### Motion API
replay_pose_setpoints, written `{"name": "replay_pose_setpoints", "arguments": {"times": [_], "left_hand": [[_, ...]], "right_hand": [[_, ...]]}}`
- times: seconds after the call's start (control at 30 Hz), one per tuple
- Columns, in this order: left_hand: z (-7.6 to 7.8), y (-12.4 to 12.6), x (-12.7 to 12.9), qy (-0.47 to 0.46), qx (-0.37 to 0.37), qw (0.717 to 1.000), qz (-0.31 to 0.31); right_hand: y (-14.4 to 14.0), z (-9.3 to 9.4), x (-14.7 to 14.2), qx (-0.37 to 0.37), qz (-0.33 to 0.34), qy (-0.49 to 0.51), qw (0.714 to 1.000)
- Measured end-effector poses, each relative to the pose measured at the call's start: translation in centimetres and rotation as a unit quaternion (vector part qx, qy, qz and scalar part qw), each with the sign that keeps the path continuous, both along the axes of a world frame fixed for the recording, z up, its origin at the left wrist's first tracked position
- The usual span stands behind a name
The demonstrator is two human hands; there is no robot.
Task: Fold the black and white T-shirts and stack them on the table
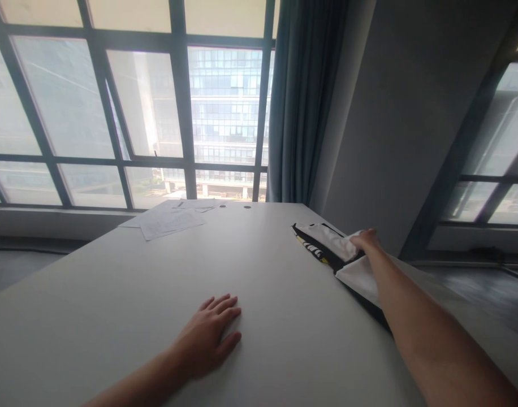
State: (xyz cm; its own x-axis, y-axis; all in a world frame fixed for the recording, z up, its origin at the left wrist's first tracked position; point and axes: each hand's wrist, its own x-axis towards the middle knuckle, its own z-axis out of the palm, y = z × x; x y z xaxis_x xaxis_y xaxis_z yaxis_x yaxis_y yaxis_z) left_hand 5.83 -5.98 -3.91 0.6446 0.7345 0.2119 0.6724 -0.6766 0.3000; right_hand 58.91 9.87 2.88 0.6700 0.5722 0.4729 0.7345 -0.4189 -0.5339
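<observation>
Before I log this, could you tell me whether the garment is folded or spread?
Folded: the white and black garment lies in stacked layers at the table edge.

Loose sheets of paper (169, 219) are spread at the far left corner of the pale worktop (276, 294). Two small round holes (235, 207) are seen near its far edge. A dark curtain (303, 96) is hung beyond, beside the large gridded window (127, 102).

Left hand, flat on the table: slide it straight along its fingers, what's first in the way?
Likely nothing close: left hand points across bare table between the papers and the folded garment; depth unclear.
</observation>
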Motion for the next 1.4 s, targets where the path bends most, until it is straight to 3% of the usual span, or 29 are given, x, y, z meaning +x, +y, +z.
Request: {"name": "replay_pose_setpoints", "arguments": {"times": [0.13, 0.2, 0.33, 0.47, 0.53, 0.63, 0.77, 0.83, 0.97, 1.07, 1.4], "left_hand": [[0.1, 0.1, -0.1, 0.005, 0.000, 1.000, -0.001], [0.2, 0.1, -0.1, 0.008, 0.005, 1.000, -0.002], [0.2, 0.0, 0.0, 0.020, 0.018, 1.000, -0.004], [0.2, 0.8, -0.2, 0.035, 0.028, 0.999, 0.003], [0.7, 2.2, -0.3, 0.060, 0.027, 0.998, 0.021], [2.4, 5.3, -0.3, 0.121, 0.013, 0.990, 0.072], [3.9, 8.7, 0.4, 0.082, 0.054, 0.984, 0.147], [3.3, 9.5, 0.7, 0.073, 0.054, 0.983, 0.157], [0.4, 10.2, 1.0, 0.101, -0.021, 0.982, 0.159], [-0.8, 10.1, 0.8, 0.099, -0.019, 0.982, 0.160], [-0.3, 9.3, 0.5, 0.093, -0.012, 0.981, 0.169]], "right_hand": [[-1.1, 0.1, -1.9, -0.099, -0.070, 0.044, 0.992], [-1.5, 0.8, -4.1, -0.132, -0.056, 0.008, 0.990], [-3.1, -0.1, -11.3, -0.152, 0.109, -0.090, 0.978], [-6.4, -3.0, -19.7, -0.212, 0.292, -0.118, 0.925], [-7.8, -3.6, -22.9, -0.259, 0.343, -0.105, 0.897], [-8.6, -2.7, -26.0, -0.309, 0.357, -0.101, 0.876], [-8.1, -1.7, -27.9, -0.284, 0.366, -0.105, 0.880], [-7.7, -2.7, -28.6, -0.265, 0.373, -0.106, 0.883], [-7.7, -6.1, -29.6, -0.241, 0.371, -0.097, 0.891], [-8.3, -7.5, -29.9, -0.212, 0.371, -0.108, 0.898], [-8.0, -7.8, -29.5, -0.187, 0.375, -0.116, 0.901]]}}
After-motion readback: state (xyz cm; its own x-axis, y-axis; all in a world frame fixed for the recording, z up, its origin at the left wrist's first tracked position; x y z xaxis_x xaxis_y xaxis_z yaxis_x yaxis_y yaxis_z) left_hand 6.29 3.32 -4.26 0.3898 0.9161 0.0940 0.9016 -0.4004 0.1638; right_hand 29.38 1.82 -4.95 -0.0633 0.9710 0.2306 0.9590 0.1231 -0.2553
